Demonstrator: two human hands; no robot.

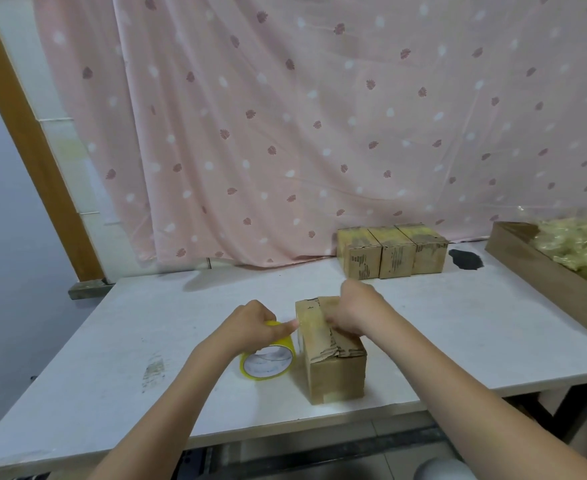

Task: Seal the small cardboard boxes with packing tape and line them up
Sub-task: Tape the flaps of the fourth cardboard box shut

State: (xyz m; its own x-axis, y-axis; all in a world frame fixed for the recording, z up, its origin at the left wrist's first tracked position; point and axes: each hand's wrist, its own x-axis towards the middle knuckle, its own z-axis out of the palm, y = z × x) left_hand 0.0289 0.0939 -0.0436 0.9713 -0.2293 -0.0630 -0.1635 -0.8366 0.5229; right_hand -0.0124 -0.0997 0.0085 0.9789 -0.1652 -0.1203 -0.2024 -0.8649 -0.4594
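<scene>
Plainly, the step in hand was laying a strip of tape across the top of the near cardboard box (332, 351), which stood on the white table (458, 334) just in front of the person. The left hand (254, 325) gripped the yellow tape roll (268, 362), fingers curled over its rim, the roll held on edge just beside the box's left face, with a short run of tape appearing to bridge from it to the lid. The right hand (354, 315) rested on the box top with fingers bent, pressing the tape down; whether it pinched the tape end could not be told. The top flaps looked torn and uneven — a poor surface for adhesion. To do the step well, in my judgement, the right hand should hold the flaps flat and closed while the left draws the roll taut and level, so the strip runs along the seam without wrinkles, then be rubbed down firmly — especially over the ragged edges. Three taped boxes (392, 251) stood touching in a row at the far edge by the curtain (285, 116), well apart from the work. A wooden tray (527, 258) lay at the right.
</scene>
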